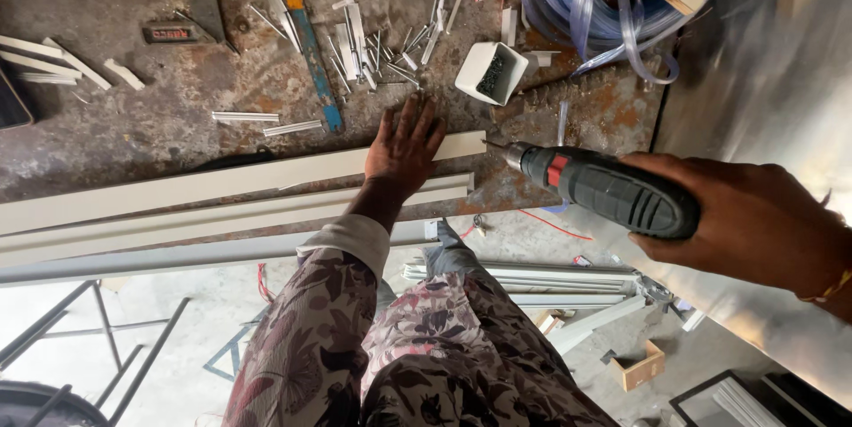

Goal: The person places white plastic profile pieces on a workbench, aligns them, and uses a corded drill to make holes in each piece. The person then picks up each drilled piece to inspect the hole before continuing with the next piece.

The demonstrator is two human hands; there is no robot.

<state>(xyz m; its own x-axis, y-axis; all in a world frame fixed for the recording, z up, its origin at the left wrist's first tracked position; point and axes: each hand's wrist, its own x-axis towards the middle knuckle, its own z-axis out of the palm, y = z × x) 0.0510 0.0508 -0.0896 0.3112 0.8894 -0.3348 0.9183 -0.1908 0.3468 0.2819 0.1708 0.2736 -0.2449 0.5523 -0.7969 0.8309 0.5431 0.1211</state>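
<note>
Drilling stage, head view: cream trim strip (222, 184) held flat on rusty workbench (133, 125).
Left hand (404, 147) lay palm down on the strip's right end, fingers spread; right hand (754, 223) was wrapped around a black power drill (603, 192), bit aimed leftward at the strip's end, just short of it. Judged: lining up; next called for a steady bit on the mark. Far side held a white box of screws (490, 72), offcuts (364, 45), clear hose (577, 1); concrete floor lay below.

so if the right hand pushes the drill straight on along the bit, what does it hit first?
Most likely the end of the upper white strip: the right hand aims the drill leftward, its tip just off that end. Depth is unclear.
</note>
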